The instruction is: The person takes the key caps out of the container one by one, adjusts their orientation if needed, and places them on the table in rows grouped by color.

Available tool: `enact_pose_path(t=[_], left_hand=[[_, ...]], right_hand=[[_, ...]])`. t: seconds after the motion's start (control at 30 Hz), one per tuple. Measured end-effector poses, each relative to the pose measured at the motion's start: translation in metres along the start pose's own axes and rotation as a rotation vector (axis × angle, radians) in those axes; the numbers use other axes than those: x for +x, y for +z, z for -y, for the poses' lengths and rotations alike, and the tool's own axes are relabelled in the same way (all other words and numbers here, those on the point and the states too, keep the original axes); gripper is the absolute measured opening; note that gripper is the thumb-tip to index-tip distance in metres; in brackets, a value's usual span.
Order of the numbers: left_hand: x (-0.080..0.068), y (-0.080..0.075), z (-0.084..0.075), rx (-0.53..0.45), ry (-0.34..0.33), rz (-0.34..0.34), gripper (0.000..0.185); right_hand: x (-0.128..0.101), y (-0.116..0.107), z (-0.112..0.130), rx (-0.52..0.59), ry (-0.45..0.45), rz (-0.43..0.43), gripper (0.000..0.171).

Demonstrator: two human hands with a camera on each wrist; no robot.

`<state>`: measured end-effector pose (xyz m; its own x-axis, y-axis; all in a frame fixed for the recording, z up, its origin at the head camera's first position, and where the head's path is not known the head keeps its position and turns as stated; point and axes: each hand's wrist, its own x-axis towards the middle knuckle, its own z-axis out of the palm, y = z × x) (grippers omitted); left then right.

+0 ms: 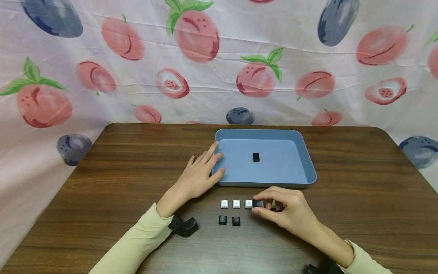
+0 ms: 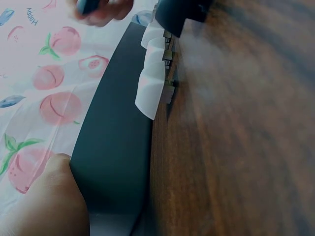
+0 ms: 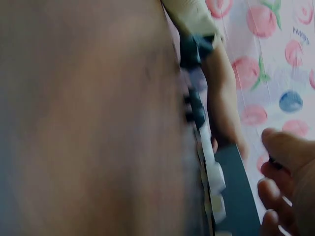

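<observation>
My right hand (image 1: 287,207) pinches a black keycap (image 1: 257,203) between thumb and fingertips, just right of a row of white keycaps (image 1: 236,204). In the left wrist view that black keycap (image 2: 87,6) appears raised above the table. Small switch-like parts show beneath the white keycaps (image 2: 151,91). Two black keycaps (image 1: 222,220) sit in front of the white row. Another black keycap (image 1: 256,157) lies inside the blue tray (image 1: 267,180). With fingers spread, my left hand (image 1: 198,177) rests at the tray's left edge. Whatever stands behind my right fingers is partly hidden.
The brown wooden table (image 1: 119,182) extends around the tray on both sides. Behind it hangs a fruit-patterned cloth (image 1: 212,102). A black wrist device (image 1: 183,226) is worn below my left hand.
</observation>
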<state>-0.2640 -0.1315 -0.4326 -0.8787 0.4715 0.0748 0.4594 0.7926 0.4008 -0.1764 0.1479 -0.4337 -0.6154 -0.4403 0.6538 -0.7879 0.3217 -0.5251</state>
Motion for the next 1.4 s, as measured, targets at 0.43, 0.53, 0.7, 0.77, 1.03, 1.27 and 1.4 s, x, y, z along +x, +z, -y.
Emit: enact_pose_path(t=[0.43,0.53,0.7,0.77,1.03,1.27,1.4], left_hand=[[0.001,0.001,0.001,0.002,-0.004,0.002,0.061],[0.0,0.001,0.0,0.002,-0.005,0.0,0.061],[-0.001,0.003,-0.001,-0.001,-0.007,0.0,0.061],[-0.002,0.004,-0.001,0.0,-0.009,-0.001,0.061],[-0.004,0.005,-0.002,0.005,-0.009,-0.007,0.061],[-0.005,-0.001,-0.001,-0.006,-0.008,0.02,0.061],[-0.005,-0.005,-0.001,-0.007,-0.008,0.034,0.061]], right_hand=[[-0.017,0.027,0.011,0.008,0.069,0.076,0.025],[-0.02,0.029,0.011,-0.012,0.065,0.085,0.024],[-0.023,0.029,0.012,-0.054,0.068,0.081,0.024],[-0.024,0.029,0.012,-0.063,0.073,0.078,0.024],[-0.025,0.03,0.014,-0.083,0.09,0.075,0.027],[-0.019,0.029,0.024,-0.074,0.116,0.062,0.029],[-0.011,0.025,0.025,-0.071,0.116,0.04,0.025]])
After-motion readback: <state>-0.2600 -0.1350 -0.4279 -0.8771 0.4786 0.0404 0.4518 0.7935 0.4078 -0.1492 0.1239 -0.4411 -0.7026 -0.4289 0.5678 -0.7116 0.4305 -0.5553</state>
